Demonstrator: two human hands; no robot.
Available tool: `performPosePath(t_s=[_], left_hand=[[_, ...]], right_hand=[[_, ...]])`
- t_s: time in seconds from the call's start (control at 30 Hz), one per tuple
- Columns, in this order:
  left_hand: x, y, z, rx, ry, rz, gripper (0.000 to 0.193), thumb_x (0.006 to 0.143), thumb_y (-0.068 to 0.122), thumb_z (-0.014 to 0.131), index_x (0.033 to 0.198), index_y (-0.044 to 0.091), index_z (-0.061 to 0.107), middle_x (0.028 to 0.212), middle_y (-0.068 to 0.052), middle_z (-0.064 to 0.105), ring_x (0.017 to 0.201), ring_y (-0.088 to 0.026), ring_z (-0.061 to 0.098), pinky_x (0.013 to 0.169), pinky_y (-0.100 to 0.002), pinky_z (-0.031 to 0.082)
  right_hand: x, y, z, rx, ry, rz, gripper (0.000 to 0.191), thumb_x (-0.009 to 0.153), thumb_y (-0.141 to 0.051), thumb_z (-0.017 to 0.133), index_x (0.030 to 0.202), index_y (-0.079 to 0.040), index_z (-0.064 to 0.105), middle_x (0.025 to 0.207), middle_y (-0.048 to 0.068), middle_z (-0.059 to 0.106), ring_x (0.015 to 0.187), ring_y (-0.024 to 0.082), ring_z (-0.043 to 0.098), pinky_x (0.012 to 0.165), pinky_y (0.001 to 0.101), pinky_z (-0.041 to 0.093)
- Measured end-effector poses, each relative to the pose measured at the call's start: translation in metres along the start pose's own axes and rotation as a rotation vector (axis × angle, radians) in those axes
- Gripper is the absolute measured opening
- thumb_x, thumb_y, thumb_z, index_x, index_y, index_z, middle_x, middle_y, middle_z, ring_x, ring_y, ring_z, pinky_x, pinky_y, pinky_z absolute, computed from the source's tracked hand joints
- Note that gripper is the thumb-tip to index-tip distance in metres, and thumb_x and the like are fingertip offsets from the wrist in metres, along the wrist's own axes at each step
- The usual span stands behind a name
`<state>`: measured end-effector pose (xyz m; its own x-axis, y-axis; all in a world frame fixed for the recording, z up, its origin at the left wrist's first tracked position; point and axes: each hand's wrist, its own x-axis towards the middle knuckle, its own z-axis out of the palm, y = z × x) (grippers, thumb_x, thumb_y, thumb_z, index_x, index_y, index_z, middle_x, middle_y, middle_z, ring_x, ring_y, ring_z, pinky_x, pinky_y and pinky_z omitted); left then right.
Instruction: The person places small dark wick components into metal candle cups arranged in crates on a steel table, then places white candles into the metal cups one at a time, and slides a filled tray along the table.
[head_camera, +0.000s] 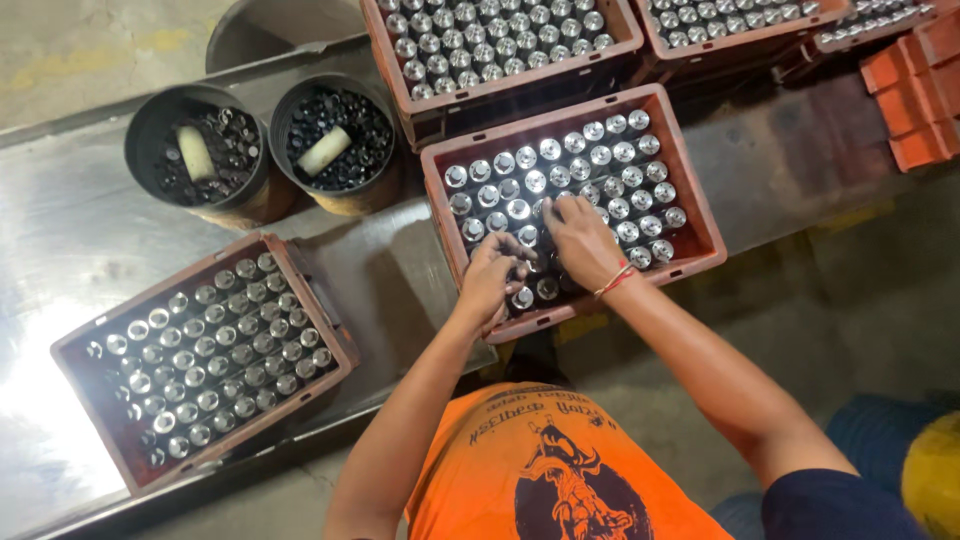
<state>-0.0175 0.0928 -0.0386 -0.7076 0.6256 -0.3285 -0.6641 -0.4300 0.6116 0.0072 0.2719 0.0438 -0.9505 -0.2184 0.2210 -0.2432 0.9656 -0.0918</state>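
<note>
To your left on the steel table (80, 230) sits a second red-brown crate (205, 365), packed with shiny cylindrical metal pieces standing upright in rows. Beyond it you see two round black buckets side by side, the left bucket (195, 150) and the right bucket (335, 140), each holding dark small parts with a pale cylinder lying on top. Further back stand more filled crates (500, 50), and orange-red empty crates (915, 90) are stacked at your far right.
</note>
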Motion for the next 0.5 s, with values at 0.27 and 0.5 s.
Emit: performPosePath(t_s=[0.27, 0.5], left_hand=[[-0.01, 0.009, 0.004, -0.016, -0.024, -0.012, 0.018, 0.097, -0.006, 0.042, 0.107, 0.008, 0.046, 0.104, -0.015, 0.064, 0.069, -0.008, 0.049, 0.048, -0.017, 0.033], [-0.008, 0.011, 0.004, 0.003, -0.033, -0.047, 0.021, 0.094, -0.007, 0.043, 0.105, 0.01, 0.046, 0.103, -0.014, 0.065, 0.066, -0.008, 0.048, 0.046, -0.017, 0.03]], right_hand=[[-0.027, 0.03, -0.022, 0.296, 0.008, 0.156, 0.023, 0.082, -0.006, 0.077, 0.105, -0.008, 0.075, 0.098, 0.012, 0.062, 0.096, 0.034, 0.061, 0.083, 0.0429, 0.051], [-0.038, 0.019, -0.01, 0.179, -0.057, 0.178, 0.016, 0.079, -0.012, 0.08, 0.095, -0.009, 0.08, 0.089, 0.01, 0.062, 0.089, 0.033, 0.061, 0.078, 0.044, 0.051]])
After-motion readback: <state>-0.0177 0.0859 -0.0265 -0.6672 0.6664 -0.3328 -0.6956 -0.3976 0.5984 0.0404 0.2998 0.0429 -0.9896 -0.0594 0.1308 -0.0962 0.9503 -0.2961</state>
